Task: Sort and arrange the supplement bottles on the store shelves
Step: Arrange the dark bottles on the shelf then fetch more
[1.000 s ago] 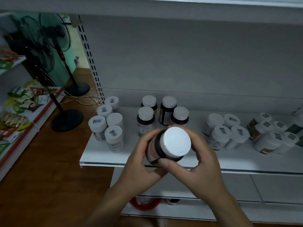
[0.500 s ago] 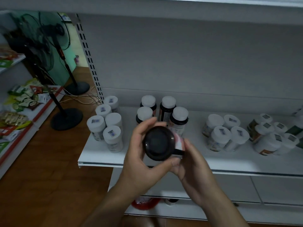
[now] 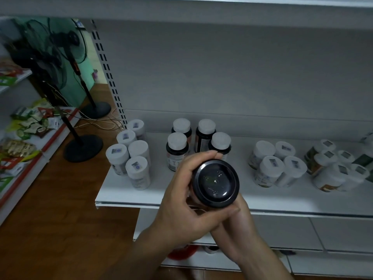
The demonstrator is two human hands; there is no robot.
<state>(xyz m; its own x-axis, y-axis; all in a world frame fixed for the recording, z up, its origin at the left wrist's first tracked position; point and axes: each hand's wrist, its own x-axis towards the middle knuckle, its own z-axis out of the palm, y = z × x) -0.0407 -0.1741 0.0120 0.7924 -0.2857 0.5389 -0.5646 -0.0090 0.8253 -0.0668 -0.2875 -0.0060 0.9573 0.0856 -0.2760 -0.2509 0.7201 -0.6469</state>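
Observation:
Both hands hold one dark supplement bottle in front of the white shelf, its black round bottom turned toward me. My left hand wraps its side, fingers over the top and thumb below. My right hand supports it from underneath, mostly hidden behind the left one. On the shelf stand several dark bottles with white caps just behind the held one, several white bottles at the left end, and white bottles to the right.
More white-capped bottles with green labels crowd the shelf's far right. Two standing fans stand on the wooden floor at left, with cables near their bases. A low shelf with snack packets runs along the left. Something red lies below the shelf.
The bottle has been flipped: a second ago its white cap faced me, now its black bottom does. My hands have shifted round it and brought it slightly closer.

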